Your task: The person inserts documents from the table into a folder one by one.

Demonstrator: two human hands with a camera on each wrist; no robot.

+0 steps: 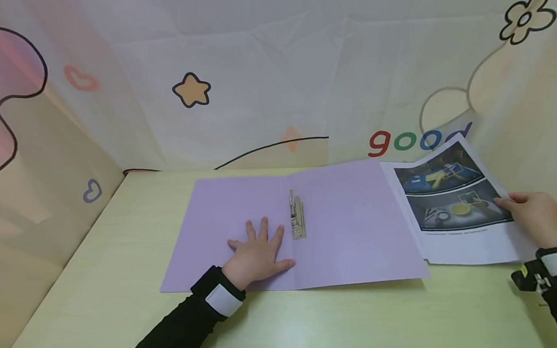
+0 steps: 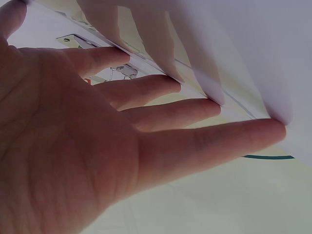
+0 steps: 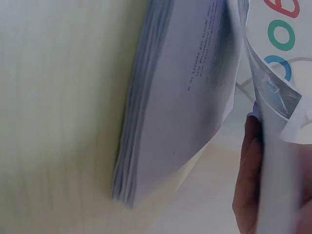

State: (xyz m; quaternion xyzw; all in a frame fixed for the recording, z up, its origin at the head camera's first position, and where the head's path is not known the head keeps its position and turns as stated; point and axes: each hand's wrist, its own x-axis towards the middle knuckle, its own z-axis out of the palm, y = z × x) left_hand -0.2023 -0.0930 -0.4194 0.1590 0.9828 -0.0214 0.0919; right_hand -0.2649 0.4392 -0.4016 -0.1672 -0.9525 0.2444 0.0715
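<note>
A light purple folder (image 1: pixel 357 221) lies opened out, with a metal binder clip (image 1: pixel 298 218) along its fold. My left hand (image 1: pixel 256 255) rests on the folder's left cover, fingers spread and straight; in the left wrist view the fingertips touch its surface. At the right, my right hand (image 1: pixel 536 216) pinches the right edge of a printed sheet (image 1: pixel 475 244) bearing two dark pictures, thumb on top. That sheet's far corner bends upward. In the right wrist view, a stack of papers (image 3: pixel 161 131) lies beneath the raised sheet. The folder's right cover overlaps the sheet's left margin.
Everything lies on a pale wooden table (image 1: pixel 345 332). A printed curtain (image 1: pixel 266 61) with a star, flowers and coloured letters hangs behind the table and along its left side. A small black device (image 1: pixel 530 277) is strapped at the right wrist.
</note>
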